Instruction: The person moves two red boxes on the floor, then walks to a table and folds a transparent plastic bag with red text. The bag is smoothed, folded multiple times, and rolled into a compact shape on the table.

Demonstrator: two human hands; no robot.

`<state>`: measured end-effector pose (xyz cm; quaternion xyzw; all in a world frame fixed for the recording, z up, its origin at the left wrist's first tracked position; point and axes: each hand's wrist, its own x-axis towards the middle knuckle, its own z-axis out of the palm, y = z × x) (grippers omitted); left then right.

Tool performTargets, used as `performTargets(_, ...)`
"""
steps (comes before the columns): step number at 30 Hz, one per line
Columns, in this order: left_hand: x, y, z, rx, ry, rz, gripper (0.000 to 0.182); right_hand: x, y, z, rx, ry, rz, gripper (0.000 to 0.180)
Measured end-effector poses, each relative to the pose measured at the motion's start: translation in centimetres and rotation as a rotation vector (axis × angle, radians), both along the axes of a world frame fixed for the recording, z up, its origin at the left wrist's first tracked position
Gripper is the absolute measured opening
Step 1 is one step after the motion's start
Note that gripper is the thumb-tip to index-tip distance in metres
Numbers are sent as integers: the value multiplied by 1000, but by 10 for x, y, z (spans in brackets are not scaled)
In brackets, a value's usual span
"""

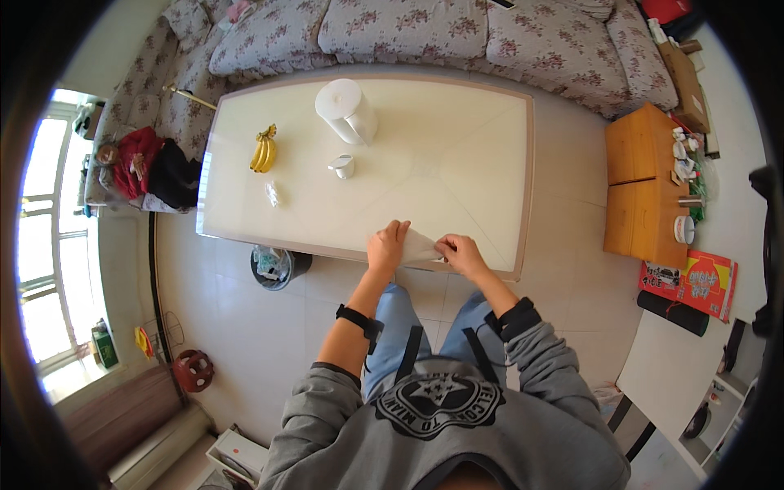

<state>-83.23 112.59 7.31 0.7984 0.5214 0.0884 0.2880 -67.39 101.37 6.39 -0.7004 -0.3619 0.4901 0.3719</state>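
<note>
Between my hands, over the near edge of a low cream-topped table point(465, 202), a thin whitish sheet point(419, 247) is stretched; whether it is plastic or tissue I cannot tell. My left hand point(388, 242) grips its left part, and my right hand point(456, 250) pinches its right corner. Farther back on the table stands a large white cylindrical container point(350, 113). A small white lidded cup point(343, 166) is in front of it. To the left lie a bunch of bananas point(263, 151) and a crumpled clear wrapper point(272, 193).
A lined waste bin point(294, 269) stands below the table's near left edge. A floral sofa point(404, 30) runs behind the table. Another person point(147, 165) reclines at the left. Wooden cabinets point(640, 184) stand at the right, with a red stool point(193, 370) at lower left.
</note>
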Motion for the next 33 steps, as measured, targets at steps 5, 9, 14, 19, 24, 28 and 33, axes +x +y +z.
performTargets(5, -17, -8, -89, -294, 40, 194, 34, -20, -8, -106, -119, -146, -195, 17)
performTargets(9, -24, 0, -144, -261, -84, 166, 36, -5, 4, -171, -142, -177, -251, 19)
performTargets(14, -13, -9, -166, 0, -62, -160, 42, 16, 12, -188, 12, -720, -64, 44)
performTargets(19, 22, -4, -195, 88, 10, -692, 49, 10, 7, -194, 249, -873, 364, 53)
performTargets(24, 35, 1, -231, 129, 42, -729, 52, 13, 1, -217, 309, -1044, 464, 57)
performTargets(28, 39, 2, -250, 122, 89, -738, 62, 17, -6, -236, 216, -905, 505, 68)
performTargets(33, 39, 1, -258, 133, 127, -755, 65, 18, -8, -255, 227, -905, 510, 74)
